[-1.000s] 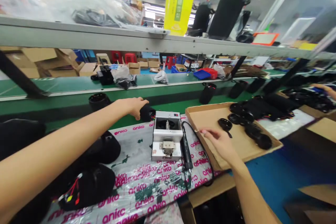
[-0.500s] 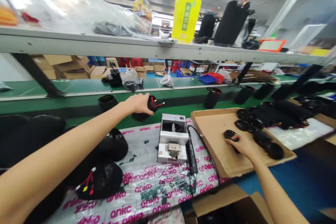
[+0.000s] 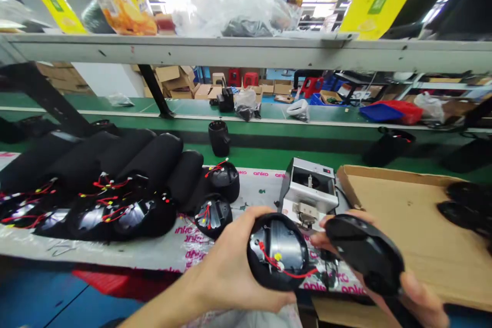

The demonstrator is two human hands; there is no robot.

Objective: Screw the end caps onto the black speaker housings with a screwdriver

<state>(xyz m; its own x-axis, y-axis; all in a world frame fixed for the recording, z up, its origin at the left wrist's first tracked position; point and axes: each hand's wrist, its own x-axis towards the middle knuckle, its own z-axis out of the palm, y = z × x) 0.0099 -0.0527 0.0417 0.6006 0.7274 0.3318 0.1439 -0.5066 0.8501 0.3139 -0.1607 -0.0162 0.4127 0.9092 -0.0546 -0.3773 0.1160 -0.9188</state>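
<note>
Holding a black speaker body (image 3: 277,251) in the left hand (image 3: 230,271), fingers wrapped tight round it, its open end with red wires facing the camera and its long axis running away. Just right of it, the right hand (image 3: 407,287) clamps a black oval cap (image 3: 365,253), tilted, in front of the white box machine (image 3: 309,192).

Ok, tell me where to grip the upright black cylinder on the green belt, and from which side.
Grip the cylinder around its round side wall, coming from the near side or from above. It stands upright and alone on the belt, open end up, so fingers can wrap the body with nothing crowding it.
</note>
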